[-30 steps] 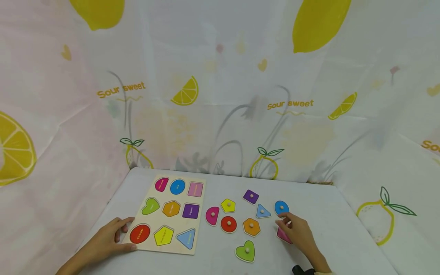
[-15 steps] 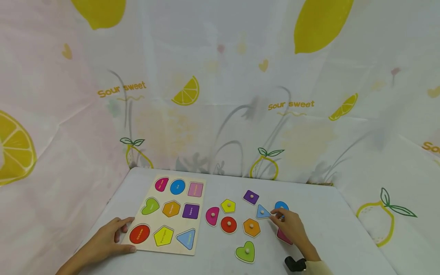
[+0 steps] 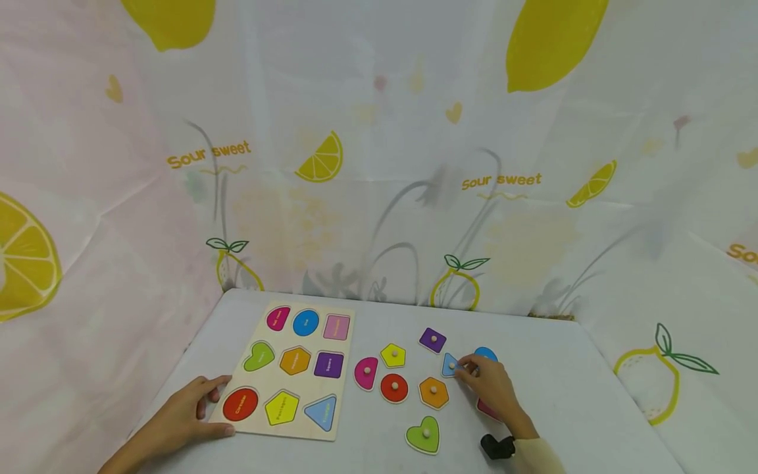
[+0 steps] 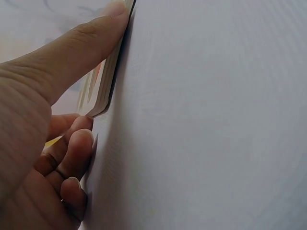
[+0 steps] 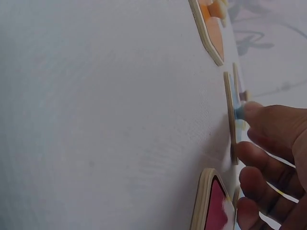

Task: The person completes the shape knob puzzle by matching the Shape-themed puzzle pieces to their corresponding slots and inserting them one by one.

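On the left of the head view lies a wooden shape puzzle board (image 3: 299,378) with coloured, labelled shapes. My left hand (image 3: 188,411) holds its near left corner, the thumb along the near edge and the curled fingers at the side edge; the left wrist view shows this corner (image 4: 101,91) close up. My right hand (image 3: 493,390) pinches the small knob of the light blue triangle piece (image 3: 447,364), which lies on the table. In the right wrist view the triangle (image 5: 230,120) is seen edge-on, its knob at the thumb tip. My right hand partly covers the blue oval (image 3: 486,353) and pink piece (image 3: 488,409).
Other knobbed pieces lie about: a purple rectangle (image 3: 433,340), yellow pentagon (image 3: 391,359), magenta half round (image 3: 365,378), red circle (image 3: 393,395), orange hexagon (image 3: 434,399) and green heart (image 3: 423,440). A lemon-print cloth (image 3: 379,217) hangs behind the white table (image 3: 568,382).
My right hand has moved left from above the pink piece, past the blue oval, to the triangle's knob. The left hand and the board have stayed still.
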A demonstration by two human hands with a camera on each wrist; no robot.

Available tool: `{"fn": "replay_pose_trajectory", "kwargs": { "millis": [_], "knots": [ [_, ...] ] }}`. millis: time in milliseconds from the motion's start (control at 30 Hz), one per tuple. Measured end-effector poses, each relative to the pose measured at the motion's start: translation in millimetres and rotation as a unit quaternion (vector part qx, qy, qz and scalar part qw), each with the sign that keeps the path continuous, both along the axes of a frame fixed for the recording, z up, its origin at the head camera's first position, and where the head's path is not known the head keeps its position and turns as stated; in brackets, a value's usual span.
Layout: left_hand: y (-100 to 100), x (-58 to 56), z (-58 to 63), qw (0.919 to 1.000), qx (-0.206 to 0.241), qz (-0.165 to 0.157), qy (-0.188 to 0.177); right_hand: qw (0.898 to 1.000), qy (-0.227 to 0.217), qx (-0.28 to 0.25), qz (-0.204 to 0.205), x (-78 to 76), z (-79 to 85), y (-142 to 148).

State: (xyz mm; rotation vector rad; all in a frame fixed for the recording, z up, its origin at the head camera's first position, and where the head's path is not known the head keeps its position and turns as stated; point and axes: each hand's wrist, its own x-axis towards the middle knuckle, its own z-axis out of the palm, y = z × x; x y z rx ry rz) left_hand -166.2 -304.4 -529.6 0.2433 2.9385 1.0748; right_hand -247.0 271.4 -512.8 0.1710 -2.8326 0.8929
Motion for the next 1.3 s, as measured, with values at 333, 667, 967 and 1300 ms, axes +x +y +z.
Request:
{"fn": "replay_pose_trajectory", "kwargs": {
  "millis": [333,667,967,1300],
  "knots": [
    [1.4,4.4,0.4,0.9997,0.012,0.014,-0.017,1.000,0.007,0.015,0.005,-5.3,-1.2,-6.8],
    [3.3,4.4,1.9,0.9993,0.008,0.023,-0.026,1.000,0.010,0.008,0.000,-7.9,-4.2,-8.5],
    [3.9,5.2,2.2,0.9991,0.013,0.025,-0.032,1.000,0.007,0.010,-0.001,-6.9,-5.0,-8.0],
    [3.5,3.9,3.4,0.9991,0.009,0.024,-0.034,1.000,0.009,0.010,0.005,-6.3,-4.0,-7.3]
  ]
}}
